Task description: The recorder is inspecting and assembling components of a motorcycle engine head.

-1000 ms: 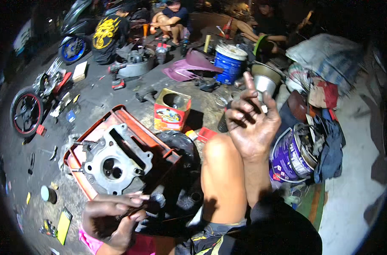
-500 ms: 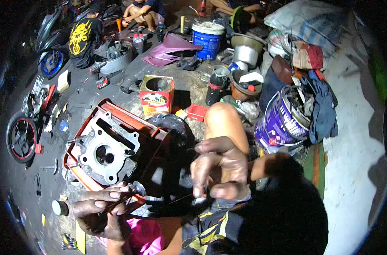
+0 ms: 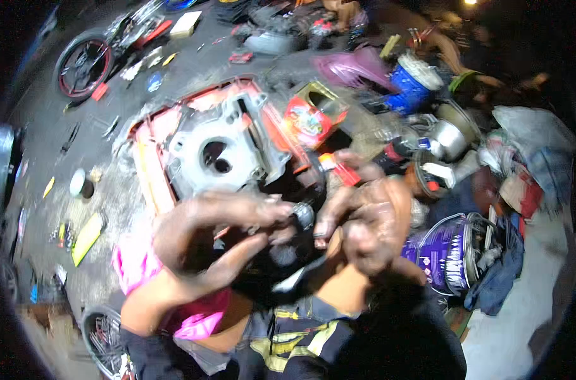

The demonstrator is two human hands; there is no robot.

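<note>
Left hand (image 3: 185, 220) pinches small round metal piece (image 3: 304, 216) nearside of grey engine casting (image 3: 240, 155). Right hand (image 3: 378, 218), right of casting: fingers curled; can't tell if holding.

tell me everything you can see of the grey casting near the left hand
The casting looks like dull grey metal, irregular in outline, with holed lugs at its edges, a round recess holding two dark openings, and a long dark slot to the right. It lies on the red tray, recess facing up. The left hand hides part of its near edge; whether they touch is unclear. Blur hides finer detail.
</note>
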